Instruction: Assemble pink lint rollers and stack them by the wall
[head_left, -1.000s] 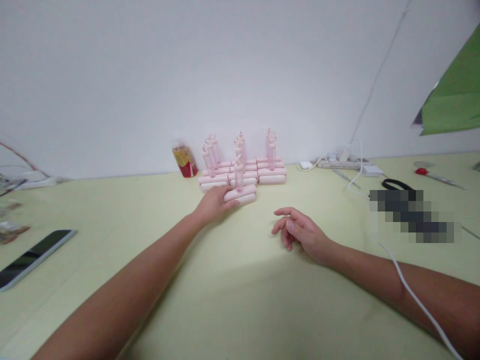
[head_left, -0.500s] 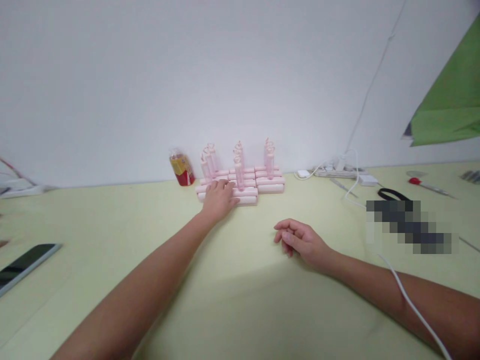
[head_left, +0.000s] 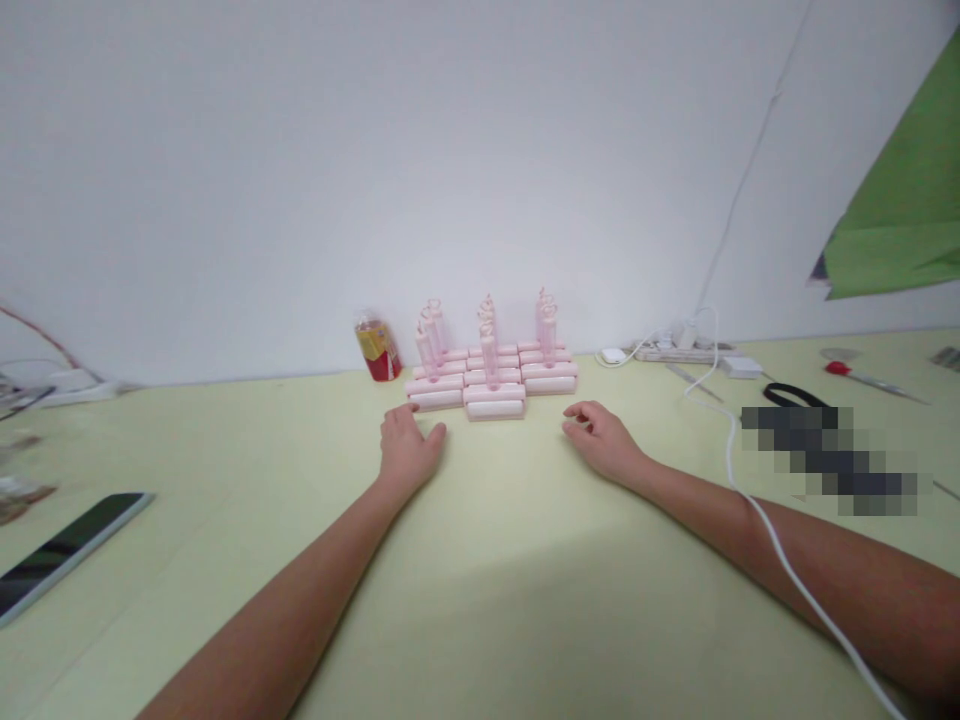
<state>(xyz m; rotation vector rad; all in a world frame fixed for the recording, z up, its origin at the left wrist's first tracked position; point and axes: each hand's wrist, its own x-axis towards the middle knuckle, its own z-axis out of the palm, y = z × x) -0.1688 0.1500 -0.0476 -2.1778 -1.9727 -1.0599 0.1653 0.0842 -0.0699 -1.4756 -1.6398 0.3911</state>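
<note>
Several pink lint rollers (head_left: 495,402) with upright handles stand in three columns against the wall; the middle column reaches furthest forward. My left hand (head_left: 407,443) is just in front of the left column, palm down, thumb spread from the fingers, holding nothing. To the right and a little in front of the rollers, my right hand (head_left: 602,438) rests over the table with curled fingers; a gap shows between thumb and fingertips, and nothing is in it.
A red and yellow package (head_left: 378,350) stands left of the rollers. A phone (head_left: 71,550) lies at the far left. On the right are a power strip (head_left: 679,353), a black strap (head_left: 795,393), a red-ended tool (head_left: 838,369) and a white cable (head_left: 780,548) crossing my right forearm.
My left hand has drawn back from the rollers to the left and towards me, uncovering the left and middle columns. My right hand has moved slightly forward. The view has shifted a little.
</note>
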